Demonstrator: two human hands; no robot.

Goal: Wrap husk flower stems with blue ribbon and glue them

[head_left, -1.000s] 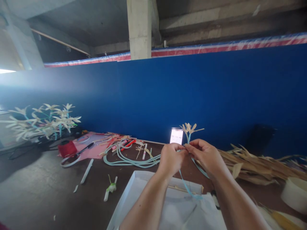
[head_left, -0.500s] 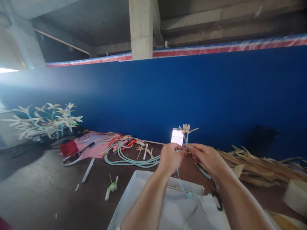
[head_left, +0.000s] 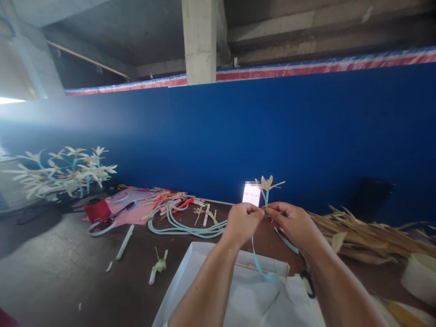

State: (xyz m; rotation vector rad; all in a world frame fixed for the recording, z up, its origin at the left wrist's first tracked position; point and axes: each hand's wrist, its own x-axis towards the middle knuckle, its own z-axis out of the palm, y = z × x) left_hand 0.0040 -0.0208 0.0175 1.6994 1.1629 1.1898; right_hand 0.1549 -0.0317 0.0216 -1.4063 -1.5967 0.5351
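Note:
Both my hands are raised over the table and pinch a small straw flower [head_left: 267, 184] on a light blue stem. My left hand [head_left: 242, 223] is closed on the stem just below the petals. My right hand [head_left: 293, 225] is closed on it from the right side. A light blue strip [head_left: 260, 268] hangs from my fingers down onto a white tray [head_left: 180, 284].
A bright phone screen [head_left: 251, 195] stands behind my hands. Coiled pale blue strips [head_left: 185, 225], red pieces and a pink sheet [head_left: 131, 213] lie left. A bunch of finished straw flowers [head_left: 64, 170] stands far left. Dried leaves [head_left: 368, 236] pile up right, beside a white tape roll [head_left: 418, 274].
My hands have stayed together on the flower and shifted only slightly. The flower has turned a little and the hanging blue strip has swung a bit left.

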